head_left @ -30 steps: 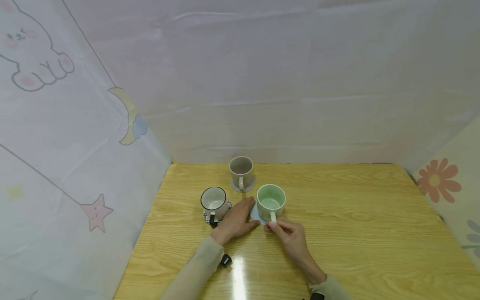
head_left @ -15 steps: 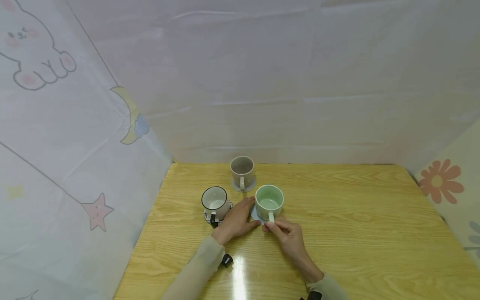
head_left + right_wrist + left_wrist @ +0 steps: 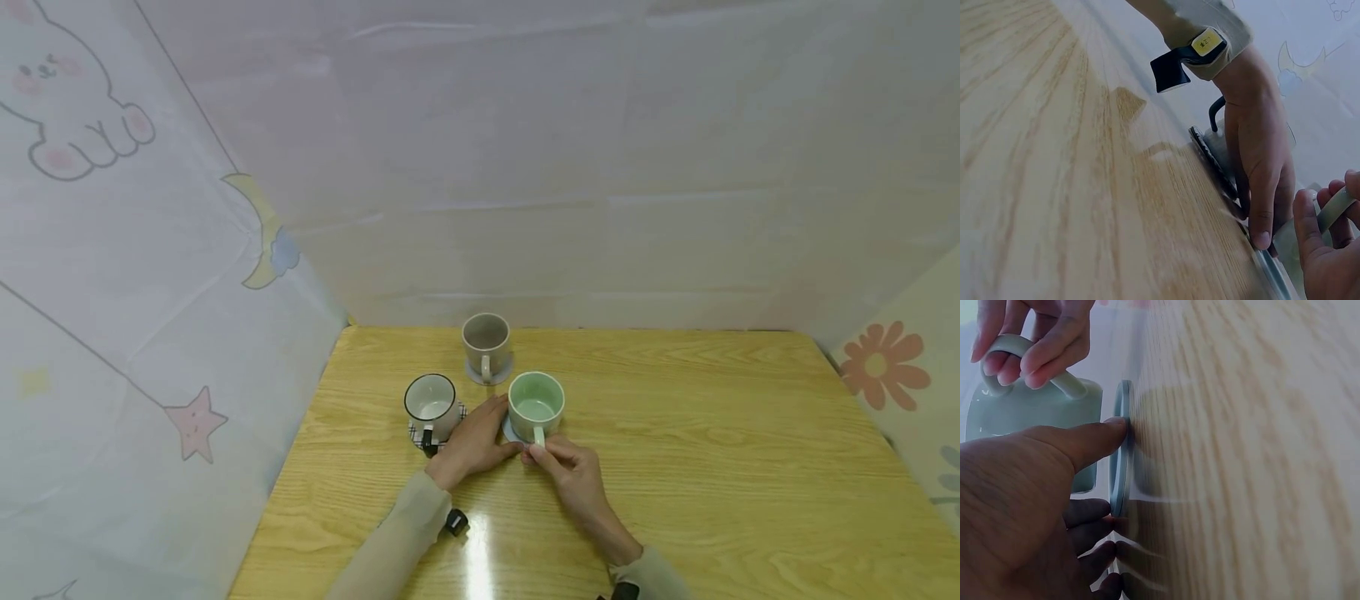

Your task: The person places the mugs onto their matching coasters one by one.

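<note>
My right hand [image 3: 577, 479] pinches the handle of a pale green mug [image 3: 536, 407], which stays upright. Under it lies a light blue round coaster [image 3: 511, 432], partly covered by the mug in the head view. A narrow gap shows between the mug's base and the coaster [image 3: 1124, 403] in the left wrist view. My left hand [image 3: 474, 443] rests on the table at the coaster's left side, fingers extended. Its thumb [image 3: 1100, 439] touches the coaster's edge, and a fingertip reaches the rim farther along.
A white mug with black rim and handle [image 3: 435, 417] stands on a checked coaster [image 3: 415, 434], close to my left hand. Behind, a taupe mug [image 3: 486, 343] sits on a grey coaster [image 3: 504, 372]. The wooden table [image 3: 712, 450] meets a printed cloth wall [image 3: 570, 208] at the back.
The green mug in my right hand has shifted slightly left, covering more of the light blue coaster. My left hand keeps its place beside the coaster.
</note>
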Motion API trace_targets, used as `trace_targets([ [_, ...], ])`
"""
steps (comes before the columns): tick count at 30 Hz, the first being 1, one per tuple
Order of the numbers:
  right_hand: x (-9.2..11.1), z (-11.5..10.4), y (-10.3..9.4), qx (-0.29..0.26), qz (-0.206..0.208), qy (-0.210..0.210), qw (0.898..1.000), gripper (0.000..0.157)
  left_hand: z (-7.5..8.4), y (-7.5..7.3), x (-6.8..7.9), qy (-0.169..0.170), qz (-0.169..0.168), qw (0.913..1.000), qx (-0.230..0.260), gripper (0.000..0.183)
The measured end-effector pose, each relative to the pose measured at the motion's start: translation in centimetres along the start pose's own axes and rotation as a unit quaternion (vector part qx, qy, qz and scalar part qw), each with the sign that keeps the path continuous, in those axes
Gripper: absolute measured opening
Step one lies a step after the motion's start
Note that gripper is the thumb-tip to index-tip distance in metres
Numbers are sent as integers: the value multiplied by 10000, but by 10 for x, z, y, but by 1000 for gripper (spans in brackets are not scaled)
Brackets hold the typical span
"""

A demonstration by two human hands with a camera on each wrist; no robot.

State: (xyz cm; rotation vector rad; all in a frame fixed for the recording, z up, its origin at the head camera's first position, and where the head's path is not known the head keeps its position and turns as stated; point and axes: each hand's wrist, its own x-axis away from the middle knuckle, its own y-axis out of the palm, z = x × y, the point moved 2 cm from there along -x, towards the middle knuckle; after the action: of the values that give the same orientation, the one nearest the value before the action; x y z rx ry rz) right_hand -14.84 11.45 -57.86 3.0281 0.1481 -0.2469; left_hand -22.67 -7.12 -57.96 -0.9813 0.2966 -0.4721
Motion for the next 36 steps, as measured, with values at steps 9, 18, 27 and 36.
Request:
trace_targets([
  [9, 1, 4, 3, 10, 27, 46, 10000, 24, 1, -2, 0, -4, 43, 10000, -22, 82],
  [18, 0, 5, 3, 224, 7, 170, 9996, 21, 0, 0, 1, 30, 91, 9999, -40, 80],
  [27, -1, 5, 3, 407, 81, 110, 9991, 20, -5, 5, -2, 63, 187, 9998, -51, 80],
  [36, -1, 7, 4, 364, 142, 136, 9991, 19, -11, 10, -2, 57, 228, 9997, -91, 81],
])
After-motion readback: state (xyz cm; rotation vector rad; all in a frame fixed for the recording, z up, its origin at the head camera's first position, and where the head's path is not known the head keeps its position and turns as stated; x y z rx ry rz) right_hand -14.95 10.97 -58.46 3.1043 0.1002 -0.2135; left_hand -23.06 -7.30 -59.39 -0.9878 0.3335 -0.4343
